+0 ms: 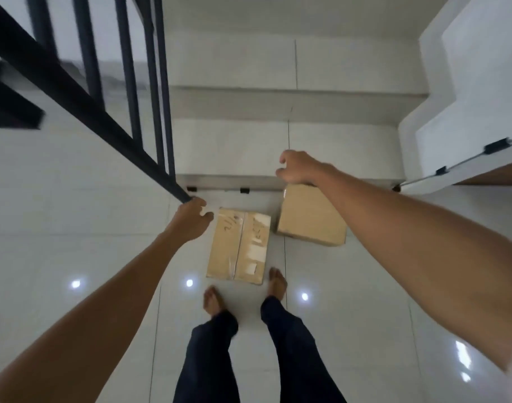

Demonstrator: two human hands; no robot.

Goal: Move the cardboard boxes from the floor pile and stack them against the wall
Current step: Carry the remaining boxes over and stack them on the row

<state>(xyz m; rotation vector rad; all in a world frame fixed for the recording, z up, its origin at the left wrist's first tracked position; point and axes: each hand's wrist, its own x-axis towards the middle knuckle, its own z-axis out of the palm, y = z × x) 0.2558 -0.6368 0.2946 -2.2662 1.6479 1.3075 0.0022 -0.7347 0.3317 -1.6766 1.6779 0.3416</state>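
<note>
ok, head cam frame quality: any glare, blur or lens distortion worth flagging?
Head view: bright light spots glare off the glossy floor; the black railing, upper left, is smeared; left hand and right hand look soft; wide-angle stretch pulls the forearms toward the lower corners; taped box and plain box are evenly lit, the taped one's scribbles too soft to read.

Two cardboard boxes [238, 248] on floor [74, 199]

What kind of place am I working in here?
Probably the foot of an indoor staircase, likely in a home: white tiled steps, a black metal railing and glossy white floor tiles.
</note>
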